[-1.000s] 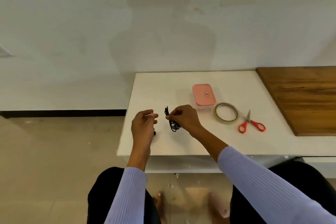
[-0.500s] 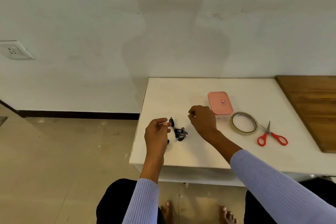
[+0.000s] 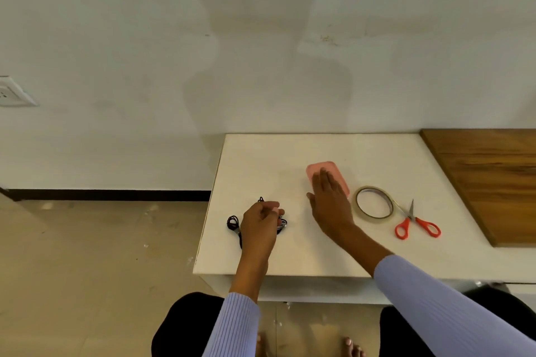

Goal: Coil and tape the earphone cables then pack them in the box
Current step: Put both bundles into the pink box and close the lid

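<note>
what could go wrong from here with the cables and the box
The black earphone cables lie close to the table's left edge, partly under the left hand; a nudge might drop them. The right hand reaches over the pink box, whose lid looks closed; opening it one-handed may slide it into the tape roll.

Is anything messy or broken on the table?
Nothing looks broken or spilled. The pink box has its lid on, and the tape roll and scissors lie flat beside it. The black earphone cables sit in small bundles near the table's left edge.
</note>
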